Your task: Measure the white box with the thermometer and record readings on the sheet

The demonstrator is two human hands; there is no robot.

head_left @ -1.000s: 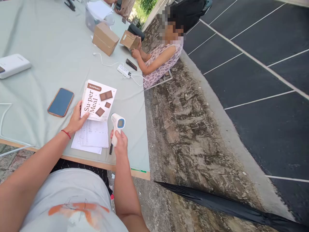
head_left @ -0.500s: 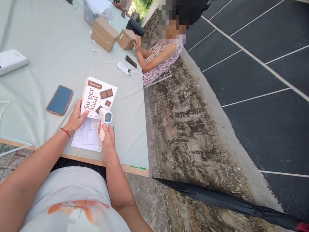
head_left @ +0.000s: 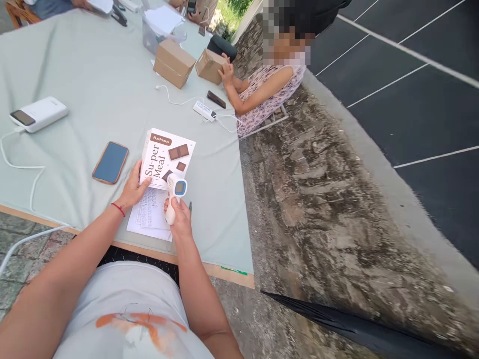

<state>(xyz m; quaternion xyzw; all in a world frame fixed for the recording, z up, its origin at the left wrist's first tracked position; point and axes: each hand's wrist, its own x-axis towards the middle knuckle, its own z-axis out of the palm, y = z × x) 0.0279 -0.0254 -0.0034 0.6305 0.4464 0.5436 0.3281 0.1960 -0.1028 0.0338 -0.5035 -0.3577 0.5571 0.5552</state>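
Note:
My right hand (head_left: 180, 219) grips a white infrared thermometer (head_left: 174, 193) by its handle, its head pointed at a white "Su-per Meal" box (head_left: 167, 156). The box lies flat on the grey-green tablecloth (head_left: 86, 75). My left hand (head_left: 133, 188) rests on the box's near left corner, fingers on its edge. Under the box and the thermometer lies a printed paper sheet (head_left: 148, 219). A dark pen (head_left: 190, 206) lies just right of my right hand.
A phone (head_left: 111, 162) lies left of the box. A white power bank (head_left: 38, 114) with a cable sits far left. Two cardboard boxes (head_left: 174, 62) stand further back. A seated person (head_left: 266, 85) touches one of them. A black umbrella (head_left: 359, 330) lies on the ground.
My right hand moved the thermometer left from beside the box to over its near edge. The view has shifted, showing more of the table's left side.

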